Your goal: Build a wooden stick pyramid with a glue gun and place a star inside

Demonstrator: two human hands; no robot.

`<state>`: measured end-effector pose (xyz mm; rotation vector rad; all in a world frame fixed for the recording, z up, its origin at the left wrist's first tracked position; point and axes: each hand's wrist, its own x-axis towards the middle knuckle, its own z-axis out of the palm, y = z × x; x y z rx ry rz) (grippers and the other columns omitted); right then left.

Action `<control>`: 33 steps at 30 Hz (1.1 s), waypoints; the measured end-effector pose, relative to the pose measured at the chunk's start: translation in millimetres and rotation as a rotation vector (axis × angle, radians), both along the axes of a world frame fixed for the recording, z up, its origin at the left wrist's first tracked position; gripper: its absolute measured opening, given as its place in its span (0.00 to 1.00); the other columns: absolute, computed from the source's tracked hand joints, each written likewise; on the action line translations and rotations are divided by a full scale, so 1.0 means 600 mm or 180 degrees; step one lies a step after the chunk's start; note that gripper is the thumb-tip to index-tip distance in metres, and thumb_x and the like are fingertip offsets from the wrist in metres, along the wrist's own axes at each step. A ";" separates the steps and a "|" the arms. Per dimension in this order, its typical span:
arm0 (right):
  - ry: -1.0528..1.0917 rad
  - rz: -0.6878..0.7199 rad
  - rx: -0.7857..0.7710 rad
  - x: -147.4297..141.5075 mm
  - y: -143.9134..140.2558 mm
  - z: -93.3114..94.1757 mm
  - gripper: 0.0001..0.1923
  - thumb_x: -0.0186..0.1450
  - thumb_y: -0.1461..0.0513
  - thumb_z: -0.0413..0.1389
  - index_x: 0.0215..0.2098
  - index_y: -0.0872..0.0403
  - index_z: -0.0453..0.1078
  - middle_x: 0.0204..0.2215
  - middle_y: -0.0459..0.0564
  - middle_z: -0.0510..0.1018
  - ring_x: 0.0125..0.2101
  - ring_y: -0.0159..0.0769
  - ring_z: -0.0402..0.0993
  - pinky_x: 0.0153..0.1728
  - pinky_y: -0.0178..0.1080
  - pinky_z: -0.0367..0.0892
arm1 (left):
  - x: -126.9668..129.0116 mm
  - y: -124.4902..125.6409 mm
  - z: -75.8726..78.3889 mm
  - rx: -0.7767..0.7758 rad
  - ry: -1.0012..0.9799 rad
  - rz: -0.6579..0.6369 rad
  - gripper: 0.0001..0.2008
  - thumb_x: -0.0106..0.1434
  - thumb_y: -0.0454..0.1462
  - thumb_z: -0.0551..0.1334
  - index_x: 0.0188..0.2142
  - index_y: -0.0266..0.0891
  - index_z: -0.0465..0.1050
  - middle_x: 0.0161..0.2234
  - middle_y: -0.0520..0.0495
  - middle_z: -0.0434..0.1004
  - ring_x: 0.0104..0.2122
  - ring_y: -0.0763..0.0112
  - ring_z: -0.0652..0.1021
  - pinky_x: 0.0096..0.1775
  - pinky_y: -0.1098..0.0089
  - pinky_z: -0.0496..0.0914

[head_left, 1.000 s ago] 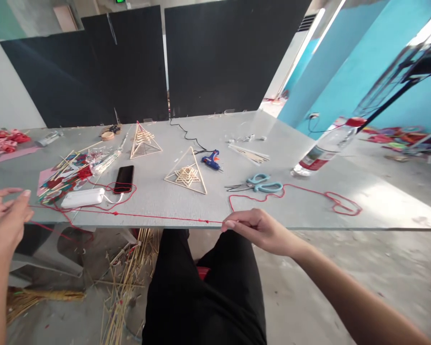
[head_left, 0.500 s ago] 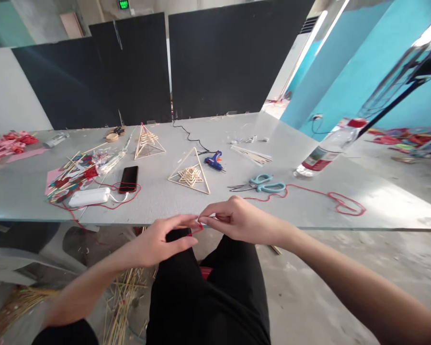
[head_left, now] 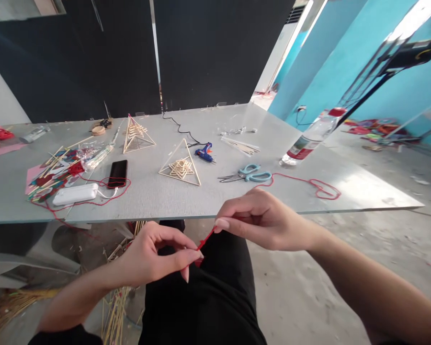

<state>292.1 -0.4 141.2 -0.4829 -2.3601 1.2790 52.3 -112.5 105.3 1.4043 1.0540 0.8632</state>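
A short stretch of red string [head_left: 207, 238] runs taut between my two hands, above my lap and just off the table's front edge. My left hand [head_left: 158, 256] pinches its lower end between thumb and fingertips. Higher and to the right, my right hand [head_left: 264, 218] grips the other end in a pinch. A small knot or thickening shows in the string near my left fingertips. Beyond my hands lie light-blue-handled scissors [head_left: 251, 175], with more red string [head_left: 303, 179] trailing right across the table.
On the grey table [head_left: 143, 191] are two stick pyramids [head_left: 181, 168], a blue glue gun [head_left: 205, 152], loose sticks [head_left: 241, 146], a phone [head_left: 118, 174], a white power strip-like block [head_left: 75, 193], and a tilted-looking water bottle [head_left: 311, 139]. Sticks [head_left: 117, 306] litter the floor at left.
My hands have moved apart, the left one down and the right one slightly right, drawing the red string straight between them. The camera view has shifted down and right.
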 end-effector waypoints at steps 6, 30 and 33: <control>0.0062 -0.0060 0.0126 0.014 -0.005 -0.002 0.20 0.73 0.51 0.56 0.32 0.56 0.79 0.16 0.43 0.62 0.18 0.25 0.49 0.17 0.34 0.45 | -0.010 -0.011 -0.003 -0.0024 -0.0068 0.0066 0.09 0.67 0.41 0.70 0.35 0.37 0.84 0.22 0.47 0.82 0.20 0.76 0.75 0.25 0.75 0.65; 0.0208 0.0164 0.0123 0.021 -0.015 -0.016 0.10 0.72 0.60 0.60 0.36 0.58 0.80 0.17 0.38 0.58 0.18 0.22 0.47 0.16 0.31 0.44 | -0.003 -0.030 0.043 0.1037 0.1110 0.0064 0.17 0.64 0.36 0.71 0.53 0.41 0.81 0.47 0.48 0.87 0.46 0.68 0.85 0.50 0.72 0.77; 0.0198 0.0195 0.0168 0.012 -0.018 -0.007 0.10 0.72 0.61 0.60 0.37 0.58 0.81 0.16 0.36 0.53 0.18 0.22 0.44 0.16 0.31 0.42 | 0.020 -0.013 0.045 0.1158 0.0898 0.0192 0.15 0.64 0.37 0.72 0.50 0.40 0.83 0.45 0.48 0.88 0.44 0.69 0.85 0.49 0.74 0.77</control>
